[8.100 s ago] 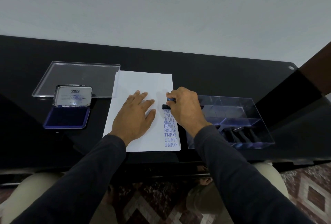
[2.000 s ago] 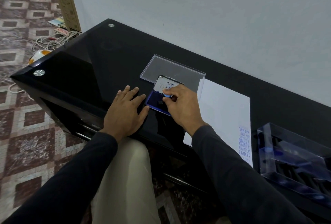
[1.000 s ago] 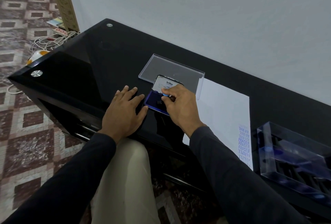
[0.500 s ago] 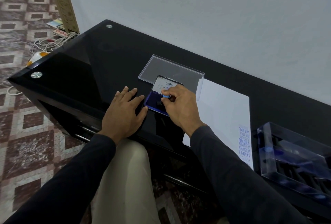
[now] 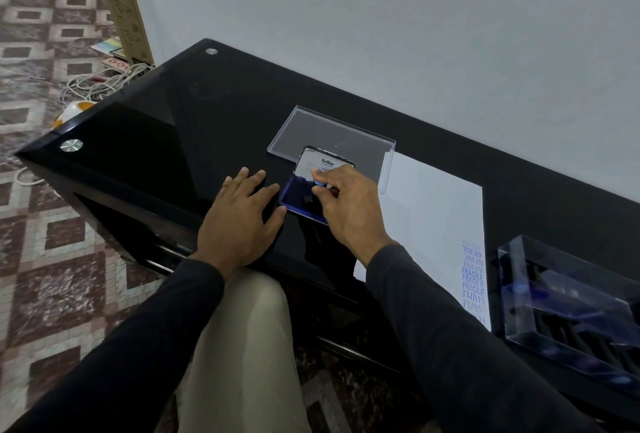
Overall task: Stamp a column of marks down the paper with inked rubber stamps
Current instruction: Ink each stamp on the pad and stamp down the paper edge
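Note:
An open blue ink pad (image 5: 294,195) with its raised lid (image 5: 322,165) lies on the black glass table (image 5: 166,127). My right hand (image 5: 349,207) pinches a small rubber stamp (image 5: 318,184) with a light-blue top, holding it over the pad. Whether the stamp touches the ink I cannot tell. My left hand (image 5: 239,221) rests flat on the table just left of the pad. The white paper (image 5: 436,211) lies to the right, with a column of blue marks (image 5: 472,276) along its right edge.
A clear plastic lid (image 5: 329,131) lies behind the ink pad. A clear box (image 5: 568,297) holding several more stamps stands right of the paper. Cables (image 5: 100,82) lie on the tiled floor beyond the table's left corner. A white wall runs behind the table.
Since 8 seconds ago my right hand left the paper and brought the stamp to the ink pad; my left hand moved off the paper. In the last second the stamp lifted slightly.

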Demonstrator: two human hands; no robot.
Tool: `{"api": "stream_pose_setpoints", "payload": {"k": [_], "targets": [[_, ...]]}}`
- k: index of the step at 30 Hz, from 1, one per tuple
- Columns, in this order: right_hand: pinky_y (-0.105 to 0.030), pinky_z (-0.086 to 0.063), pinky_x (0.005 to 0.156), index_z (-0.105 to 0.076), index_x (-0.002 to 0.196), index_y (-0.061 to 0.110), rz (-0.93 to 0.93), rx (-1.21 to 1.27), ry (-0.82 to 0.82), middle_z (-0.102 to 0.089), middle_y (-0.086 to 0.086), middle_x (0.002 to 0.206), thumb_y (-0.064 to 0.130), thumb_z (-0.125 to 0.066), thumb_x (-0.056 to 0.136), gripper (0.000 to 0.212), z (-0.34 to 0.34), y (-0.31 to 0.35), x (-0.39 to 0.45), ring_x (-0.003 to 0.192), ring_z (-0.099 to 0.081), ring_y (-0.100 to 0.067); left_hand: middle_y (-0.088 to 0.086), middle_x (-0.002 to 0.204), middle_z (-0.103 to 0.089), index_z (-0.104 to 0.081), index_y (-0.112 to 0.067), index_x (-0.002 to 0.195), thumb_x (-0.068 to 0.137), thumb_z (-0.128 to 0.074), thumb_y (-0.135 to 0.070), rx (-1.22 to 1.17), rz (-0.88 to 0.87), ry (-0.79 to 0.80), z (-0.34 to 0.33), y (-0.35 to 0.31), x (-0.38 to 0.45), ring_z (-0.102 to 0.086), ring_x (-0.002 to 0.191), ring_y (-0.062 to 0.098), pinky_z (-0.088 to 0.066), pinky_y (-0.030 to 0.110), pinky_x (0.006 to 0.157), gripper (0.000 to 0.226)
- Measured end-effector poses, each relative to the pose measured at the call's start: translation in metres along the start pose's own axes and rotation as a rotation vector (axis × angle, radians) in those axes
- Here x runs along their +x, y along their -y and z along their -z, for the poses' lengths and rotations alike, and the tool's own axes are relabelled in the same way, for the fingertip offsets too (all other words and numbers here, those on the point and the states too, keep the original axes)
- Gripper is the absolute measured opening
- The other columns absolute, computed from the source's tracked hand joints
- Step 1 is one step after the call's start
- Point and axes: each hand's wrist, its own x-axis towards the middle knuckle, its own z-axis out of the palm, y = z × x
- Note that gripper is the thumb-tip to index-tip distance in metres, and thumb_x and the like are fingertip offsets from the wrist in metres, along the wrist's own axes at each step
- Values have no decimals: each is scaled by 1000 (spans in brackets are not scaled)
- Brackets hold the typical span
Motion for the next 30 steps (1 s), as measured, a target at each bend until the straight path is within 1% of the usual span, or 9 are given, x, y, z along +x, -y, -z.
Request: {"api": "stream_pose_setpoints", "payload": {"k": [5,13,16,22,26,30], "targets": [[-31,-50,97,-73,112,12,-9,3,2,-69,-3,108,14,-71,88,24,0,0,1,102,-63,-15,9,155,-45,-56,-22,142,98,-50,-51,2,0,4,-2,0,1,-30,149,29,-19,46,123,53],[-29,-54,91,-75,106,10,-16,19,-5,-70,-3,105,11,-74,85,21,1,1,-1,96,-63,-12,9,155,-44,-56,-22,142,99,-50,-51,3,3,3,-2,0,1,-29,149,29,-19,46,123,53],[-32,-53,93,-74,108,10,-14,16,2,-70,-4,106,11,-73,85,23,2,1,0,98,-63,-14,9,154,-45,-57,-23,141,99,-45,-53,2,0,6,-2,1,1,-30,149,29,-20,46,123,54],[-33,-51,98,-72,115,11,-13,15,28,-69,-5,111,12,-70,89,26,3,3,-1,105,-62,-16,9,155,-45,-56,-21,142,99,-50,-51,-4,-2,13,0,0,1,-30,149,30,-20,47,124,52],[-25,-50,96,-72,114,12,-14,44,-17,-69,-3,110,11,-70,89,26,8,1,-5,101,-62,-13,9,156,-42,-54,-21,144,98,-50,-51,-2,17,47,4,-3,2,-28,150,30,-18,47,124,54],[-28,-54,92,-73,112,14,-36,74,-78,-69,0,107,11,-71,88,25,22,-6,-6,94,-64,-12,10,156,-42,-51,-18,146,97,-55,-47,-52,19,37,9,-15,5,-29,149,29,-19,46,124,57]]}}
